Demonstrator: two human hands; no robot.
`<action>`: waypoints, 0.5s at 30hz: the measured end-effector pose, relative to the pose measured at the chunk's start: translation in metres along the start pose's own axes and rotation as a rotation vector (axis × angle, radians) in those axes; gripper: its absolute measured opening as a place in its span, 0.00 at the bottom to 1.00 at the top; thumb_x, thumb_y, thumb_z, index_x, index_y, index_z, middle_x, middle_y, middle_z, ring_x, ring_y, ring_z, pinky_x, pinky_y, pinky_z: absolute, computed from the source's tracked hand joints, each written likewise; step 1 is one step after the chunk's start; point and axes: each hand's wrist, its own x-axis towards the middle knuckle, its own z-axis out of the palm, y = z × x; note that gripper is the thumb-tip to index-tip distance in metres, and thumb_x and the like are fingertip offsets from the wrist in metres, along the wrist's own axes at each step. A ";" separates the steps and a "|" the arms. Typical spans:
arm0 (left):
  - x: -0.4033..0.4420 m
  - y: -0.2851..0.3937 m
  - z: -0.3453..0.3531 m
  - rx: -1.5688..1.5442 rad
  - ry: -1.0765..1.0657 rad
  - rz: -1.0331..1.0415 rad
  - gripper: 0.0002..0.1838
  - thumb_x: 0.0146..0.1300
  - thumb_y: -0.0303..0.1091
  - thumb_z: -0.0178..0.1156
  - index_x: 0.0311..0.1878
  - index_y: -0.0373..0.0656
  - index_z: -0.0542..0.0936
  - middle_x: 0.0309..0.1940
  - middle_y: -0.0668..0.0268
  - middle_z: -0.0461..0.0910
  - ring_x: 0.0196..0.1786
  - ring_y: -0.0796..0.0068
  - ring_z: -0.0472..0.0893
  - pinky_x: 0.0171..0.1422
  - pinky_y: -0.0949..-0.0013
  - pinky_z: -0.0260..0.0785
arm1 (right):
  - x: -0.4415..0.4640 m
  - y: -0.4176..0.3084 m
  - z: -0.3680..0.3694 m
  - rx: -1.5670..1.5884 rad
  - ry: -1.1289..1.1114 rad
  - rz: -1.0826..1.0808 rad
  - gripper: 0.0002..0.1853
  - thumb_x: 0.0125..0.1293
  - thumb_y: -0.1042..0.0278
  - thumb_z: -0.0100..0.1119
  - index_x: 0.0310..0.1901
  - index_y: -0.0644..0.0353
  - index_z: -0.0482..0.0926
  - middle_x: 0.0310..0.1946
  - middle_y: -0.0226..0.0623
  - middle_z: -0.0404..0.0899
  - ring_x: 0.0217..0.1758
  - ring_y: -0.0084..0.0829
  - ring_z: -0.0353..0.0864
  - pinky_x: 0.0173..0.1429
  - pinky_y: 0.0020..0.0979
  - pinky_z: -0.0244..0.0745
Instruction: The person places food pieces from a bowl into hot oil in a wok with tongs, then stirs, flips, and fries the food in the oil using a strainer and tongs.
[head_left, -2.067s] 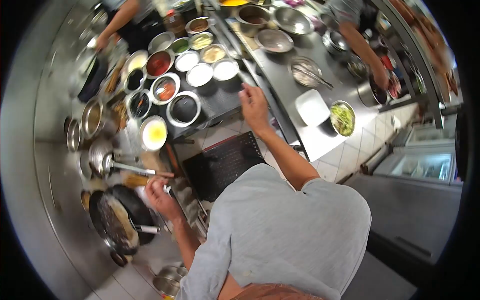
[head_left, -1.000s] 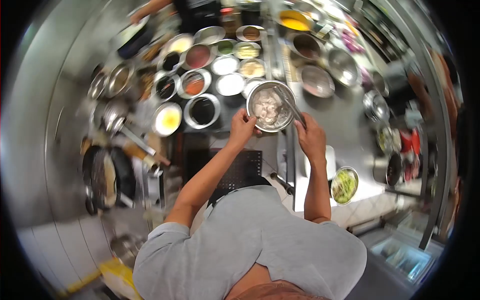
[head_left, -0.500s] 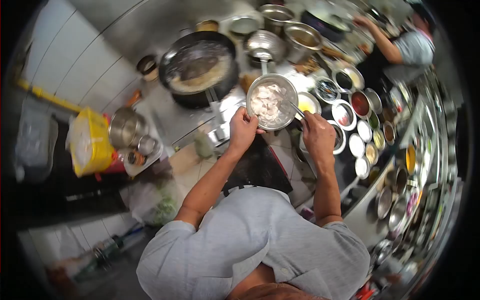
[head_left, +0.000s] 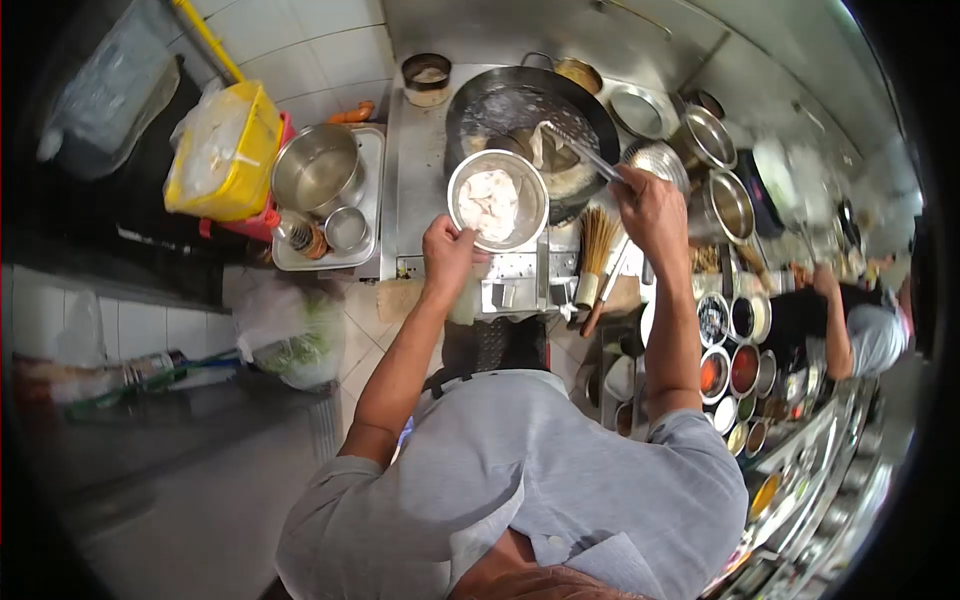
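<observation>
Well, seen from the head camera, the trouble would most likely start at the wok [head_left: 592, 108]. The left hand [head_left: 448, 262] pinches the near rim of a metal bowl [head_left: 534, 214], thumb and fingers closed on that one side, and the bowl hangs over the wok's near edge with pale, wet pieces [head_left: 488, 203] inside. A grip on one side only could let it tip, dumping the lot at once. The right hand [head_left: 655, 215] has its fingers wrapped round tongs [head_left: 590, 155], whose far end reaches over the wok with a limp pale piece [head_left: 540, 148] at the tips. It looks slick, so a loose squeeze could drop it from height and splash the bare fingers, if that is hot liquid down there; blur and glare make it hard for me to be sure. The right forearm also passes near a bristle brush [head_left: 597, 240], and a low elbow might knock it.
</observation>
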 end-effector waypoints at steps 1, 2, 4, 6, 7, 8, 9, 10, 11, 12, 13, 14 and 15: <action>0.005 -0.005 -0.003 -0.014 0.038 0.007 0.11 0.61 0.20 0.56 0.27 0.38 0.64 0.24 0.60 0.74 0.22 0.63 0.84 0.21 0.69 0.80 | 0.019 0.006 0.009 0.025 0.041 -0.052 0.10 0.61 0.66 0.62 0.42 0.59 0.84 0.36 0.48 0.84 0.41 0.51 0.83 0.46 0.45 0.76; 0.008 -0.008 -0.005 -0.030 0.071 0.003 0.10 0.60 0.19 0.57 0.27 0.37 0.66 0.25 0.60 0.75 0.23 0.65 0.84 0.21 0.70 0.80 | 0.040 0.010 0.016 0.004 0.035 -0.084 0.10 0.60 0.65 0.62 0.40 0.59 0.84 0.35 0.48 0.83 0.40 0.52 0.82 0.45 0.46 0.76; 0.010 -0.009 -0.006 -0.059 0.142 0.002 0.08 0.60 0.19 0.57 0.28 0.36 0.67 0.27 0.60 0.75 0.23 0.66 0.84 0.22 0.71 0.80 | 0.086 0.023 0.037 -0.050 -0.067 -0.143 0.09 0.60 0.64 0.62 0.37 0.58 0.85 0.34 0.50 0.83 0.40 0.51 0.83 0.44 0.47 0.77; 0.007 -0.009 -0.002 -0.140 0.233 -0.050 0.05 0.60 0.19 0.57 0.31 0.34 0.70 0.30 0.59 0.75 0.25 0.69 0.83 0.24 0.72 0.81 | 0.132 0.043 0.076 -0.086 -0.063 -0.238 0.09 0.59 0.63 0.61 0.36 0.59 0.84 0.33 0.51 0.83 0.40 0.51 0.84 0.44 0.48 0.78; 0.004 -0.011 -0.002 -0.119 0.275 -0.056 0.04 0.60 0.19 0.58 0.34 0.32 0.72 0.31 0.60 0.76 0.27 0.70 0.83 0.25 0.71 0.82 | 0.154 0.055 0.102 -0.129 -0.050 -0.292 0.09 0.58 0.63 0.61 0.34 0.60 0.84 0.32 0.53 0.83 0.39 0.51 0.84 0.44 0.48 0.79; 0.000 -0.013 0.000 -0.116 0.296 -0.061 0.04 0.60 0.19 0.58 0.34 0.32 0.72 0.31 0.60 0.76 0.27 0.70 0.83 0.25 0.71 0.82 | 0.179 0.067 0.132 -0.157 -0.093 -0.285 0.09 0.58 0.66 0.59 0.32 0.62 0.82 0.32 0.56 0.83 0.40 0.51 0.85 0.46 0.49 0.80; -0.002 -0.013 0.000 -0.110 0.330 -0.069 0.03 0.60 0.19 0.57 0.35 0.32 0.72 0.32 0.60 0.76 0.28 0.70 0.83 0.26 0.71 0.82 | 0.203 0.072 0.158 -0.217 -0.194 -0.257 0.10 0.60 0.67 0.55 0.34 0.64 0.82 0.35 0.56 0.84 0.42 0.52 0.85 0.47 0.48 0.80; -0.005 -0.012 0.002 -0.104 0.362 -0.074 0.03 0.61 0.19 0.57 0.35 0.32 0.72 0.32 0.60 0.76 0.28 0.70 0.83 0.27 0.70 0.83 | 0.222 0.075 0.181 -0.207 -0.200 -0.271 0.10 0.60 0.67 0.55 0.34 0.64 0.82 0.35 0.56 0.84 0.42 0.52 0.85 0.47 0.48 0.80; -0.010 -0.008 0.004 -0.119 0.379 -0.093 0.02 0.62 0.19 0.56 0.37 0.32 0.73 0.34 0.60 0.76 0.30 0.70 0.83 0.29 0.69 0.84 | 0.236 0.077 0.204 -0.259 -0.233 -0.295 0.11 0.60 0.66 0.54 0.36 0.63 0.83 0.35 0.55 0.84 0.42 0.51 0.85 0.48 0.47 0.80; -0.013 -0.013 0.006 -0.123 0.396 -0.093 0.02 0.62 0.19 0.56 0.37 0.32 0.73 0.34 0.60 0.76 0.30 0.70 0.83 0.29 0.69 0.84 | 0.247 0.081 0.224 -0.316 -0.263 -0.321 0.12 0.61 0.66 0.53 0.38 0.62 0.84 0.35 0.55 0.84 0.42 0.51 0.86 0.49 0.47 0.80; -0.014 -0.015 0.007 -0.140 0.421 -0.093 0.02 0.62 0.18 0.55 0.38 0.32 0.73 0.34 0.59 0.76 0.30 0.70 0.83 0.29 0.69 0.84 | 0.259 0.087 0.246 -0.308 -0.273 -0.335 0.12 0.61 0.66 0.53 0.38 0.62 0.84 0.35 0.55 0.84 0.42 0.51 0.86 0.49 0.47 0.80; -0.016 -0.015 0.009 -0.157 0.445 -0.094 0.02 0.63 0.18 0.54 0.39 0.32 0.73 0.35 0.59 0.76 0.31 0.70 0.83 0.30 0.69 0.84 | 0.267 0.090 0.256 -0.324 -0.297 -0.347 0.12 0.61 0.67 0.52 0.38 0.63 0.84 0.36 0.55 0.84 0.42 0.51 0.86 0.49 0.47 0.80; -0.017 -0.011 0.011 -0.167 0.456 -0.099 0.03 0.63 0.19 0.54 0.40 0.31 0.73 0.36 0.58 0.76 0.31 0.70 0.83 0.30 0.70 0.84 | 0.272 0.093 0.266 -0.341 -0.322 -0.357 0.12 0.61 0.67 0.52 0.38 0.64 0.83 0.37 0.54 0.84 0.43 0.51 0.86 0.50 0.47 0.81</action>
